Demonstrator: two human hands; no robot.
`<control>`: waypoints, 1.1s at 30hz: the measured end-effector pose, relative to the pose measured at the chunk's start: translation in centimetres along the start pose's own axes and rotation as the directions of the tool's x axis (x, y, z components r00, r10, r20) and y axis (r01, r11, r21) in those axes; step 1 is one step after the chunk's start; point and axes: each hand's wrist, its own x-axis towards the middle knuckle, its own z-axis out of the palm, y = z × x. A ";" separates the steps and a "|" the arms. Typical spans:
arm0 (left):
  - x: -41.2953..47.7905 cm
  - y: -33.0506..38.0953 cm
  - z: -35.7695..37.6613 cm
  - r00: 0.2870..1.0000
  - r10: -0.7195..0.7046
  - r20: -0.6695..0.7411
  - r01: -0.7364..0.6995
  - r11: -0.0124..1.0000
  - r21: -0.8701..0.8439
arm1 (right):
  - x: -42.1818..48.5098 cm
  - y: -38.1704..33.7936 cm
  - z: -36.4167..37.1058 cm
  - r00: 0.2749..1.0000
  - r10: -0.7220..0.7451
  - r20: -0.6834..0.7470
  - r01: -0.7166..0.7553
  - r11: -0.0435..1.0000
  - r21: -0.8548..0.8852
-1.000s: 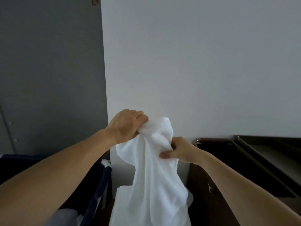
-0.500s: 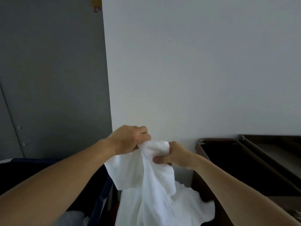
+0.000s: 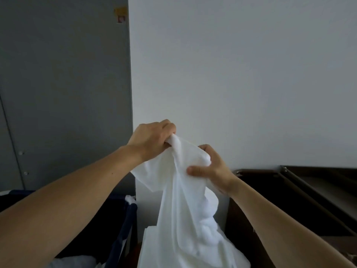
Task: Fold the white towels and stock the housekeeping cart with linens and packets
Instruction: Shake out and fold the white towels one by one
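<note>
A white towel (image 3: 185, 206) hangs bunched in front of me, held up near the white wall. My left hand (image 3: 152, 140) grips its top edge in a fist. My right hand (image 3: 212, 167) pinches the cloth just to the right, thumb on the near side. The towel's lower part drapes down over a white stack (image 3: 148, 248) at the bottom of the view. The dark brown housekeeping cart (image 3: 289, 190) stands at the lower right; its top tray shows no linens.
A dark blue laundry bag (image 3: 125, 225) with white cloth inside sits at the lower left. A grey door (image 3: 63, 93) with a small sticker fills the left; a white wall (image 3: 241, 74) stands straight ahead.
Both hands have worked along the towel's top edge and stay close together. The towel hangs longer again after being bunched low. The view has tilted slightly.
</note>
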 end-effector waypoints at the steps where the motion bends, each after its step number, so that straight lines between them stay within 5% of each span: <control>1: -0.1 -0.1 -0.1 0.999 -0.034 -0.008 0.033 0.999 -0.004 | -0.1 0.3 0.2 0.999 0.028 0.018 -0.026 0.996 -0.090; 4: -1.2 -0.6 0.3 0.998 -0.059 -0.020 0.060 0.998 0.011 | -1.1 1.5 0.5 0.972 0.177 0.152 -0.103 0.910 -0.401; 6: -1.7 -1.3 0.3 0.999 -0.046 0.011 0.046 0.998 0.053 | -1.4 1.6 0.3 0.932 0.313 0.183 -0.129 0.758 -0.640; 9: -1.1 -3.6 -0.7 0.981 -0.187 -0.046 0.190 0.980 0.065 | -0.5 0.0 -1.7 0.974 0.147 0.171 0.072 0.516 -0.854; 12: 0.0 -6.4 -2.0 0.881 -0.409 -0.237 0.399 0.912 -0.091 | 0.9 -3.5 -4.8 0.965 -0.242 -0.103 0.139 0.801 -0.583; 14: -0.1 -6.9 -2.1 0.878 -0.415 -0.238 0.413 0.909 -0.061 | 2.2 -4.1 -7.1 0.902 -0.334 -0.272 0.149 0.834 -0.531; 17: -1.6 -5.3 -1.2 0.912 -0.351 0.212 0.354 0.935 0.028 | 3.0 -1.8 -9.2 0.983 -0.024 -0.183 -0.138 0.564 -0.814; 20: -3.9 -3.7 1.0 0.771 -0.320 0.551 0.281 0.947 0.156 | 2.1 1.4 -10.3 0.938 0.318 -0.137 -0.242 0.320 -0.916; 25: -6.5 -3.9 3.3 0.702 -0.412 0.581 0.461 0.884 0.071 | 0.7 2.3 -12.3 0.866 0.487 -0.111 -0.372 0.480 -0.795; 28: -6.7 -3.5 3.6 0.629 -0.342 0.698 0.481 0.877 -0.004 | 0.2 2.2 -13.3 0.898 0.336 -0.285 -0.441 0.683 -0.582; 31: -6.1 -1.9 4.2 0.614 -0.271 0.742 0.451 0.891 -0.047 | 1.0 0.4 -12.4 0.890 0.108 -0.444 -0.258 0.921 -0.292; 33: -5.1 -0.7 4.5 0.622 -0.242 0.745 0.460 0.883 -0.098 | 1.6 -1.4 -12.0 0.897 0.095 -0.432 -0.105 0.994 0.000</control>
